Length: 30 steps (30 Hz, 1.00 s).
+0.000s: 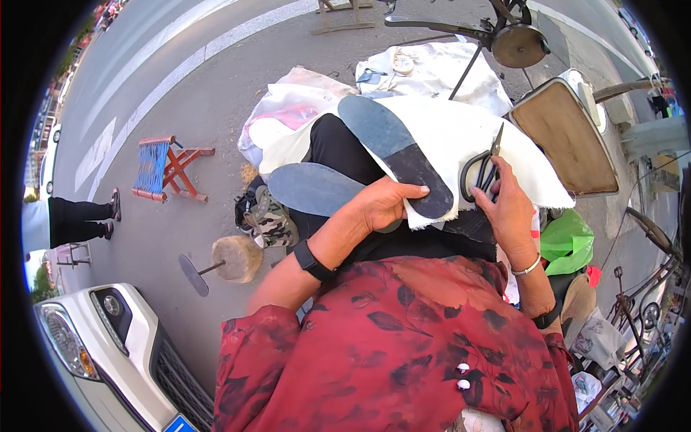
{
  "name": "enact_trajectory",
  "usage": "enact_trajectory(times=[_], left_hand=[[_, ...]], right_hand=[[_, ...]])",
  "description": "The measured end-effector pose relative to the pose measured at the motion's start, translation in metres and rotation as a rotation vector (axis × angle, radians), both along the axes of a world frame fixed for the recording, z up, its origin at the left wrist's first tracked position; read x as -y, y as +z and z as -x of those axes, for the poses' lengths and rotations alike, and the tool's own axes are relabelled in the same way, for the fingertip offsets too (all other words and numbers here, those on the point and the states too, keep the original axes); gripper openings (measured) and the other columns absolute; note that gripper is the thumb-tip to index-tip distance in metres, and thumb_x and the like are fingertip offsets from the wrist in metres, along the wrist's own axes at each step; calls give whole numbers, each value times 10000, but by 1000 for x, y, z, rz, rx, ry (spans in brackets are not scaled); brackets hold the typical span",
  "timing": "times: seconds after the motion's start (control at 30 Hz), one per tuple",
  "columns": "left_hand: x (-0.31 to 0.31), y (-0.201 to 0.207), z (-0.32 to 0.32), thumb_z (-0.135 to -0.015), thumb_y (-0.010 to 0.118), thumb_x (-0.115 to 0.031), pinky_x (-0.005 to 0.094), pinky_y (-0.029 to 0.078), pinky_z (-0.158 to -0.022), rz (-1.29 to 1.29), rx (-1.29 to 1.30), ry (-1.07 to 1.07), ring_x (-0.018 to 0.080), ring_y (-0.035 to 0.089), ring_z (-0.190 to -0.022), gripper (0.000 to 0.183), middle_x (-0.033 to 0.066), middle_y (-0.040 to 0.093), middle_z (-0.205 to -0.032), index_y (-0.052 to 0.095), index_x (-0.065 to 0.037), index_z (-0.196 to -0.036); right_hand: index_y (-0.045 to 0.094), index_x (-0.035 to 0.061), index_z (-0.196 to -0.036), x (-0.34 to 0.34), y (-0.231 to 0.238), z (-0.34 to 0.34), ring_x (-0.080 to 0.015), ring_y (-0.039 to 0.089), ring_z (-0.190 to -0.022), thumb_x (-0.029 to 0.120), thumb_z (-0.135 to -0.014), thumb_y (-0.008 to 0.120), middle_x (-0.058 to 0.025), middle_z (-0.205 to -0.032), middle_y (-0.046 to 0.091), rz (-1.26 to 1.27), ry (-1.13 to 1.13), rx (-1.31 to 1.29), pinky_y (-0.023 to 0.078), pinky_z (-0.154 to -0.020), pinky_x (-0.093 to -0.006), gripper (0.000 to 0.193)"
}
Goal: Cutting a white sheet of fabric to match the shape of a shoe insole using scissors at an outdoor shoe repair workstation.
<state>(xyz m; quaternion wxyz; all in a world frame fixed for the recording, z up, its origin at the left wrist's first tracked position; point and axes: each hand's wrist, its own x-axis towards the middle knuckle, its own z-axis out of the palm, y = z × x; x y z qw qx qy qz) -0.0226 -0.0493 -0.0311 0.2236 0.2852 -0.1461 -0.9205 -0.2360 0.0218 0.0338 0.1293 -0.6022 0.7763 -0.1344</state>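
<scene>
Across my lap lies a white fleecy sheet with a frayed near edge. On top of it rests a blue-and-black insole, its dark heel end toward me. My left hand pinches that heel and the sheet beneath, thumb on top. A second, plain blue insole lies on my black trouser leg, left of the sheet. In my right hand is a pair of black-handled scissors, blades pointing away from me. The fingers wrap around the handles, and the blades look closed.
A blue-webbed folding stool and a stone block with a metal rod and disc stand left. Camouflage shoes sit by my leg. White bags and a shoe-repair machine are ahead, a brown-topped seat right, a white car lower left.
</scene>
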Motion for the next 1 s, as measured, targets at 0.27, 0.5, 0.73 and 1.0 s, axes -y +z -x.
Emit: enact_trajectory(times=[0.27, 0.5, 0.73, 1.0], left_hand=[[1, -7, 3, -837, 607, 33, 378, 531, -872, 20, -19, -15, 232, 636, -1007, 373, 96, 632, -1120, 535, -3, -1201], [-2, 1, -1, -842, 582, 58, 402, 517, -908, -7, -27, 28, 253, 622, -1041, 384, 122, 619, -1146, 522, 8, -1218], [1, -5, 7, -848, 583, 55, 401, 522, -900, -18, -45, -48, 252, 621, -1042, 384, 121, 617, -1150, 517, 11, -1224], [3, 5, 0, -859, 584, 42, 396, 535, -874, -15, 55, -19, 244, 634, -1008, 268, 139, 639, -1092, 570, 46, -1126]], right_hand=[[367, 56, -1322, 5, -8, 5, -224, 568, -630, 96, -751, 653, -135, -812, 561, -58, -78, 166, 461, -609, -348, 640], [307, 84, -1375, -14, -12, 26, -94, 530, -682, 51, -780, 617, -39, -805, 541, 71, -205, 1126, 434, -634, -229, 671], [367, 107, -1357, -45, 1, -2, -45, 455, -669, -17, -806, 638, 25, -777, 482, -31, -127, 944, 389, -597, -180, 627], [290, 54, -1344, -90, 28, 32, -122, 460, -936, 218, -887, 618, -60, -1005, 510, -516, 109, 945, 386, -867, -260, 585]])
